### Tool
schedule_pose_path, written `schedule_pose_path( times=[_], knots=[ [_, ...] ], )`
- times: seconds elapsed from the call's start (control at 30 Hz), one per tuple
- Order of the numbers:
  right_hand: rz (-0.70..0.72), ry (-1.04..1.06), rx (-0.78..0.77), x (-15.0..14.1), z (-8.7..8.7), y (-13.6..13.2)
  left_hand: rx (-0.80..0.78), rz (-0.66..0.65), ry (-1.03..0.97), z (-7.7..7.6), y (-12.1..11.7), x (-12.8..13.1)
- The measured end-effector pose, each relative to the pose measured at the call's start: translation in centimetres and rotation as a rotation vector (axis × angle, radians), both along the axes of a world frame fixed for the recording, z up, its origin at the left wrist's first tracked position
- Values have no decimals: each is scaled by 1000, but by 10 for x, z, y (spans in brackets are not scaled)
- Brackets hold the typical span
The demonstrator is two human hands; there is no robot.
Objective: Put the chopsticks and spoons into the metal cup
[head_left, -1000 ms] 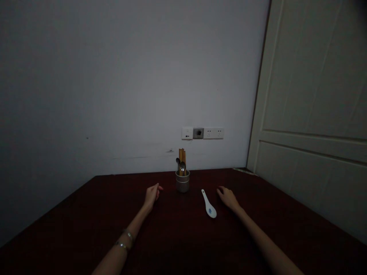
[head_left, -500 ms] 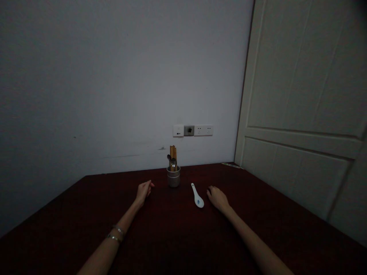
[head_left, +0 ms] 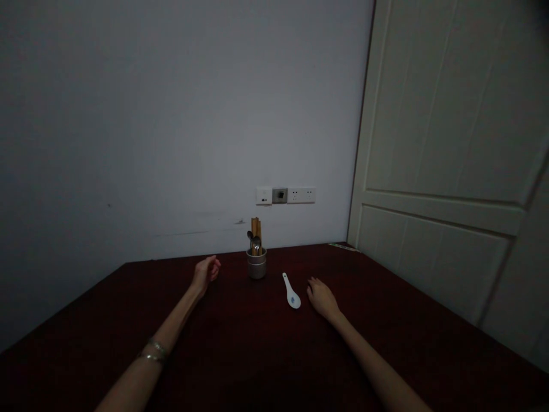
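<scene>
Curled into a loose fist, my left hand (head_left: 206,273) is above the table left of a metal cup (head_left: 257,268), with no object showing in it. That cup holds several wooden chopsticks (head_left: 256,228) and two metal spoons (head_left: 256,243), all upright. A white soup spoon (head_left: 292,296) with a blue mark in its bowl lies on the table, its handle pointing away from me. Just to the right of it rests my right hand (head_left: 322,298), palm down with fingers stretched forward, apart from the spoon and holding nothing.
The dark red table (head_left: 240,349) meets a pale wall (head_left: 193,143) at the back. Wall sockets (head_left: 301,195) are behind the cup. A white panelled door (head_left: 433,217) stands along the right side. A thin flat strip (head_left: 343,247) lies at the far right table edge.
My left hand has risen slightly and moved left, its fingers curling in more. My right hand has stayed beside the soup spoon. The view has shifted slightly.
</scene>
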State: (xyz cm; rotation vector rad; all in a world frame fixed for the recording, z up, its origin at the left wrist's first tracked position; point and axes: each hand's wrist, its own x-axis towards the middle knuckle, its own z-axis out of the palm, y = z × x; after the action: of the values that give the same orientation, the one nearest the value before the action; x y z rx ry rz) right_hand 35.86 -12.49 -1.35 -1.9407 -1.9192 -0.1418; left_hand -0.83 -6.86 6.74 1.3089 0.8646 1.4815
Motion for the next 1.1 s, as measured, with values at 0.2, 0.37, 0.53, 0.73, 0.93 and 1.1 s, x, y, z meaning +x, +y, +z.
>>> schedule_pose_path(
  times=[0.2, 0.37, 0.53, 0.73, 0.93, 1.1],
  knots=[
    [8, 19, -8, 1, -1, 0, 43, -171, 122, 61, -37, 56],
    [1, 9, -3, -1, 1, -3, 126, -253, 597, 43, -44, 119],
    [-3, 8, -22, -4, 5, -6, 167, -109, 739, -6, -27, 168],
    [-24, -8, -22, -3, 3, -4, -290, -6, 742, -28, 3, 189],
    [-26, -5, -23, -2, 1, -2, -401, -119, 615, -37, 20, 195],
    [-40, -3, -15, -4, 3, -4, -445, -169, 536, -42, 23, 197]
  ],
)
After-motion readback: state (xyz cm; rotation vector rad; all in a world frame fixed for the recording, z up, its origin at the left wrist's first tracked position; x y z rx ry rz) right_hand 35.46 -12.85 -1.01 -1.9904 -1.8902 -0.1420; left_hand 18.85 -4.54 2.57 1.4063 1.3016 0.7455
